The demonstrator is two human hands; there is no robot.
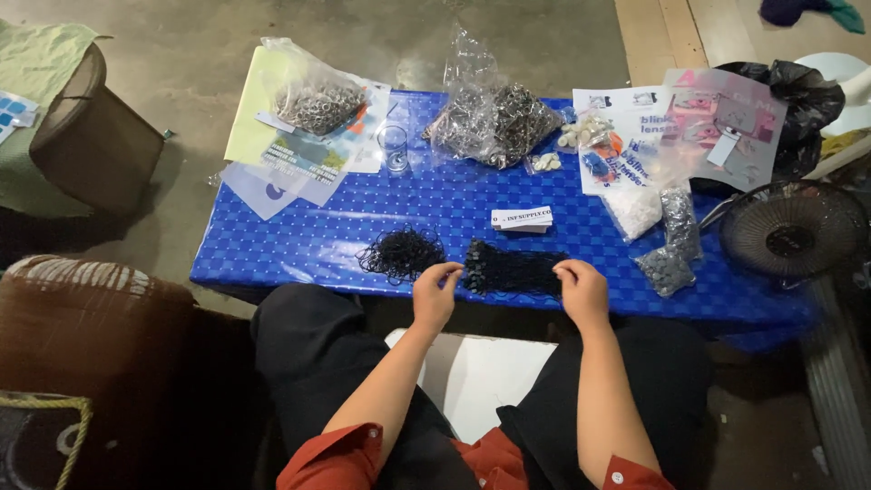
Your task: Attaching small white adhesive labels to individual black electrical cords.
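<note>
A bundle of black cords [510, 269] lies on the near edge of a low table with a blue chequered cover [299, 240]. My left hand [435, 292] pinches the bundle's left end, fingers closed on it. My right hand [581, 289] rests on the bundle's right end, fingers curled over the cords. A loose tangle of black cord [399, 252] lies just left of my left hand. A small stack of white cards [522, 219] sits behind the bundle.
Clear bags of small metal parts [318, 102] [494, 122] stand at the back with a glass [394, 147] between them. Printed sheets and small bags [667, 245] fill the right side. A round fan [794, 231] sits at far right, a brown stool [95, 141] at left.
</note>
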